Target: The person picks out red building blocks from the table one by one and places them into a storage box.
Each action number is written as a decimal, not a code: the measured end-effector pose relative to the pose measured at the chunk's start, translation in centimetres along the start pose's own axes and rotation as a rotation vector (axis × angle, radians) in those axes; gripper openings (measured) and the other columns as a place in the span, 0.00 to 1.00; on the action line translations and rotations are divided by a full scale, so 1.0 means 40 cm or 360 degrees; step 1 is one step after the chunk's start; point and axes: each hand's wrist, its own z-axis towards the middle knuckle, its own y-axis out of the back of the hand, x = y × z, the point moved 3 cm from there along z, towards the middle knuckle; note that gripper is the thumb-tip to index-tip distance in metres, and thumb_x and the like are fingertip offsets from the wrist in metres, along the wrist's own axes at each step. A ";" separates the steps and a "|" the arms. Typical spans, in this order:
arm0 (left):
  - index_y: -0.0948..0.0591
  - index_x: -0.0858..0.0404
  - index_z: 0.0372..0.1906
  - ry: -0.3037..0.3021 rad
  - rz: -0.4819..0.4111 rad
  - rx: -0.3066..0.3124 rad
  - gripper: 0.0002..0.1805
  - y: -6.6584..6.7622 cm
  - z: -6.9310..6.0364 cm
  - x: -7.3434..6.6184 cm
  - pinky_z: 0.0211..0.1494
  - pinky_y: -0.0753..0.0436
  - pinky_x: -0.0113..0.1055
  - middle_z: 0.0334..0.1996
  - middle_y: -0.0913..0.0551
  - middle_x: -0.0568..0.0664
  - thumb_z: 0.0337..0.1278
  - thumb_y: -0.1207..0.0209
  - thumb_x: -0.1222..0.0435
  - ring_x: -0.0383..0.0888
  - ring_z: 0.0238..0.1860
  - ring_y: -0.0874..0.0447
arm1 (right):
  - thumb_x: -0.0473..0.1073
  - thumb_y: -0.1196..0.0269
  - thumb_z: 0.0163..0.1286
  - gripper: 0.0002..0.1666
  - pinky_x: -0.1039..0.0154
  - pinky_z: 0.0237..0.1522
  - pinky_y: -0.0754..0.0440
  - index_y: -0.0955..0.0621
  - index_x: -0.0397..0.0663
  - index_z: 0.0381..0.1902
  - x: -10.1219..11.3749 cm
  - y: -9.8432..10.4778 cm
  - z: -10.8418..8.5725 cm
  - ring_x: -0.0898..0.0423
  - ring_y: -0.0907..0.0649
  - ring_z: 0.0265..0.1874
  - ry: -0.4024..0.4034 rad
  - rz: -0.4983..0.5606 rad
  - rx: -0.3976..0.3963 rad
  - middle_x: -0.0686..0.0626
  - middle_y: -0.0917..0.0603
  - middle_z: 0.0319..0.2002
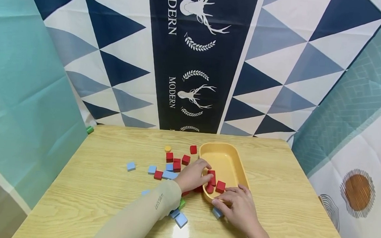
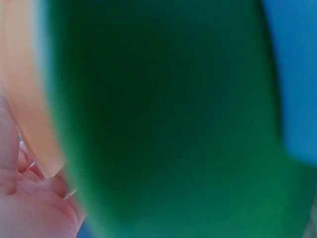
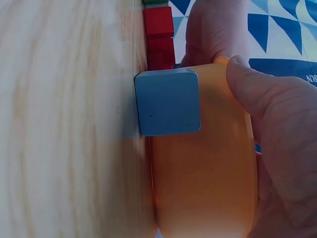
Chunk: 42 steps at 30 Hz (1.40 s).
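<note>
As dark printed cloth [image 1: 198, 63] reads "MODERN," right hand [image 1: 239, 207] pinches yellow plastic tray [image 1: 224, 161]!
Left hand [image 1: 193, 174]: can't tell if it's pinching; only right wrist view shows blue block [image 3: 168, 104] square-on.

Indoor spot, a cloth-screened table nook; whether in a home, lab or office could not be told. Wood-grain table [image 1: 278, 175], pale, smooth-topped. Behind the table hung a creased geometric cloth [image 1: 210, 63], blue and white triangles flanking a dark band [image 1: 197, 59] with stag heads [image 1: 194, 7] and the word MODERN [image 1: 172, 17]: household-curtain style. Left of the table, a teal sheet [image 1: 29, 72]. Right of the table, a patterned sheet [image 1: 345, 157], teal above, white below with brown round motifs. On the table, toy-like coloured blocks [image 1: 186, 160] and a yellow tray [image 1: 225, 163] lent a playroom look.
</note>
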 end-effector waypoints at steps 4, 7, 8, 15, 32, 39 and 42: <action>0.20 0.54 0.67 0.0020 -0.0006 0.0028 0.24 -0.005 -0.005 0.002 0.74 0.19 0.43 0.68 0.19 0.47 0.78 0.41 0.46 0.45 0.62 0.17 | 0.55 0.22 0.62 0.05 0.36 0.69 0.31 0.09 0.70 0.29 0.002 -0.001 -0.002 0.48 0.11 0.51 0.0000 0.0011 0.0004 0.65 0.08 0.34; 0.22 0.53 0.71 -0.0008 0.0021 0.0071 0.28 -0.004 -0.015 0.004 0.76 0.20 0.45 0.71 0.21 0.48 0.79 0.43 0.43 0.46 0.67 0.18 | 0.56 0.22 0.62 0.05 0.37 0.69 0.31 0.09 0.70 0.29 0.004 -0.001 -0.004 0.48 0.11 0.51 -0.0006 0.0012 0.0014 0.66 0.08 0.34; 0.24 0.53 0.72 -0.0029 0.0027 0.0095 0.28 -0.002 -0.020 0.004 0.77 0.22 0.46 0.72 0.22 0.48 0.80 0.45 0.43 0.46 0.69 0.19 | 0.56 0.22 0.63 0.04 0.37 0.69 0.31 0.09 0.71 0.30 0.005 -0.001 -0.004 0.48 0.11 0.51 -0.0006 0.0012 0.0017 0.66 0.08 0.34; 0.34 0.53 0.81 -0.0233 0.0102 0.0307 0.35 0.031 -0.062 -0.001 0.85 0.32 0.51 0.81 0.33 0.46 0.69 0.46 0.60 0.43 0.79 0.31 | 0.55 0.22 0.62 0.05 0.38 0.68 0.31 0.09 0.71 0.29 0.002 0.001 -0.003 0.48 0.11 0.50 0.0030 -0.0007 -0.0016 0.67 0.09 0.33; 0.29 0.50 0.78 -0.0364 0.0607 0.0237 0.41 0.008 -0.063 -0.014 0.79 0.24 0.43 0.73 0.24 0.48 0.62 0.25 0.59 0.48 0.68 0.21 | 0.55 0.21 0.62 0.05 0.37 0.68 0.30 0.09 0.70 0.29 0.006 -0.003 -0.004 0.48 0.11 0.50 0.0036 -0.0006 -0.0017 0.67 0.09 0.33; 0.26 0.50 0.77 -0.0344 0.0867 -0.0002 0.32 0.113 -0.052 -0.074 0.80 0.26 0.48 0.73 0.24 0.49 0.72 0.33 0.59 0.51 0.68 0.23 | 0.54 0.21 0.61 0.05 0.37 0.68 0.31 0.09 0.69 0.29 0.000 -0.002 -0.002 0.48 0.11 0.50 0.0046 -0.0014 -0.0031 0.66 0.09 0.33; 0.27 0.52 0.77 -0.0310 0.0763 -0.0066 0.33 0.124 -0.036 -0.099 0.82 0.28 0.47 0.75 0.26 0.49 0.71 0.32 0.59 0.50 0.71 0.24 | 0.54 0.21 0.61 0.05 0.37 0.67 0.30 0.09 0.69 0.29 -0.003 -0.003 -0.002 0.48 0.11 0.49 0.0055 -0.0012 -0.0037 0.67 0.09 0.33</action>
